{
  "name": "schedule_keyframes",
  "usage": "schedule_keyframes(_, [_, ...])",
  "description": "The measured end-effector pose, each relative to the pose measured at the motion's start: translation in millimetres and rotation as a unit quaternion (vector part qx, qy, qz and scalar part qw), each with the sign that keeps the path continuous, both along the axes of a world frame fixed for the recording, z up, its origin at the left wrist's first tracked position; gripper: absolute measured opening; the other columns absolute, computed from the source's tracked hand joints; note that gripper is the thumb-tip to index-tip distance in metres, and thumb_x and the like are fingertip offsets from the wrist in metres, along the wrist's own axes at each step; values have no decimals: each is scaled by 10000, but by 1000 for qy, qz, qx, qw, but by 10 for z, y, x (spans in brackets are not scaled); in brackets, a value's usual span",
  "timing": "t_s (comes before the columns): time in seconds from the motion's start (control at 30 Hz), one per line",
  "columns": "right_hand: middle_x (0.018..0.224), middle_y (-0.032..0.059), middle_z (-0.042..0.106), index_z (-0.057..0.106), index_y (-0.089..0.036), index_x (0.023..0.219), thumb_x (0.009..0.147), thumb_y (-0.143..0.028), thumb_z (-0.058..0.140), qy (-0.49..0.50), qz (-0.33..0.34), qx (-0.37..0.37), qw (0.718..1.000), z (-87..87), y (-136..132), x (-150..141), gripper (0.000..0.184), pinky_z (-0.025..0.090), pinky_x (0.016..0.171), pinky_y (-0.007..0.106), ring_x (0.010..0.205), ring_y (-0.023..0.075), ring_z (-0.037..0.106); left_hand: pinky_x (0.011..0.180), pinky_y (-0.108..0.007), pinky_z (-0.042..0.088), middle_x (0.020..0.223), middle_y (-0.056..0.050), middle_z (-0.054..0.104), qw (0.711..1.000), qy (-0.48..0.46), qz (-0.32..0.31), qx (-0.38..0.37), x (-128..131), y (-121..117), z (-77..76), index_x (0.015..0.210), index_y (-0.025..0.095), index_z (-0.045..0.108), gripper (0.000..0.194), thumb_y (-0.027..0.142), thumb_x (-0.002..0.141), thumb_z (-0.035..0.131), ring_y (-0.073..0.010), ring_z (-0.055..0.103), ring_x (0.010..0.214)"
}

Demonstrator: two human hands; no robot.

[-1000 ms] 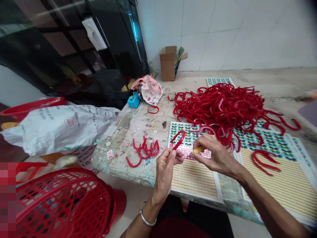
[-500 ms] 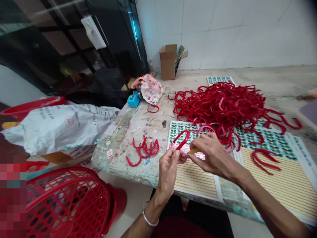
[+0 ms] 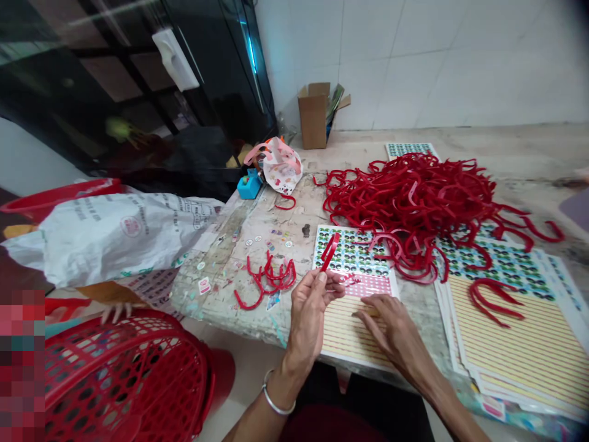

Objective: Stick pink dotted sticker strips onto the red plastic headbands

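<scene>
Our left hand (image 3: 309,325) is closed in a narrow pinch on a red plastic band (image 3: 328,252), which stands up from the fingertips above a printed sticker sheet (image 3: 352,258). Our right hand (image 3: 396,337) is open, its fingers spread and lying flat on a striped sheet (image 3: 350,337), just beside a small yellowish strip (image 3: 368,312). A silver bangle (image 3: 278,402) circles the left wrist. At twelve o'clock from the right hand, a tangled heap of red bands (image 3: 409,209) sits on the tabletop (image 3: 285,239); a small bunch of bands (image 3: 267,279) lies at ten o'clock from the left hand. Farther out at nine o'clock is a red plastic basket (image 3: 124,374) — another person's fingers (image 3: 115,312) curl over its rim — with a white sack (image 3: 110,236) behind it.
</scene>
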State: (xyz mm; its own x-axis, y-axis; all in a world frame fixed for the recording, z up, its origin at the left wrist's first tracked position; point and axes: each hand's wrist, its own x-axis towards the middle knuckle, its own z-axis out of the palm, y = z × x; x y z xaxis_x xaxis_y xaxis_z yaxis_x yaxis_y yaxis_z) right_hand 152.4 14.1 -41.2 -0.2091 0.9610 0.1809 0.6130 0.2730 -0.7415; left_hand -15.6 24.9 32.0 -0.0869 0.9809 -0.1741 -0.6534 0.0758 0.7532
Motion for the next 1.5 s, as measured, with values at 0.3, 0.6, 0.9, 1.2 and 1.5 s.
schedule_keyframes(0.3, [735,-13,564,589,-213,785,772,-381,672,509,-55,-227,828,407,141,-414,188,438,678,293,673,141,532,726,-270,487,813,-43,654,999,46,-20,-10,42,-149,-43,849,140,637,147,219,880,518,-129,613,723])
schedule_keyframes(0.6, [986,58,569,519,-203,759,860,-240,568,319,-58,49,945,652,198,-314,119,398,831,337,975,202,526,696,-276,478,939,-87,654,997,44,-20,-64,51,-178,-108,864,125,654,166,269,839,577,-101,575,647])
schedule_keyframes(0.9, [1242,105,541,546,-206,813,872,-302,550,334,55,-78,938,539,380,-364,113,428,878,396,1075,241,528,708,-251,415,835,-87,675,996,59,-35,-63,76,-188,-120,843,102,689,163,221,829,578,-97,541,626])
schedule_keyframes(1.2, [1173,89,541,566,-201,810,868,-303,555,331,55,-76,939,479,381,-395,118,479,810,362,985,212,560,733,-266,402,860,-86,677,995,72,-44,-57,93,-188,-142,888,119,698,173,219,838,567,-109,541,639])
schedule_keyframes(1.5, [1156,78,525,584,-208,859,867,-303,558,329,58,-89,938,458,388,-417,99,531,659,310,826,169,587,781,-292,415,860,-94,688,994,94,-40,-48,79,-198,-120,851,127,691,196,270,843,557,-178,609,776])
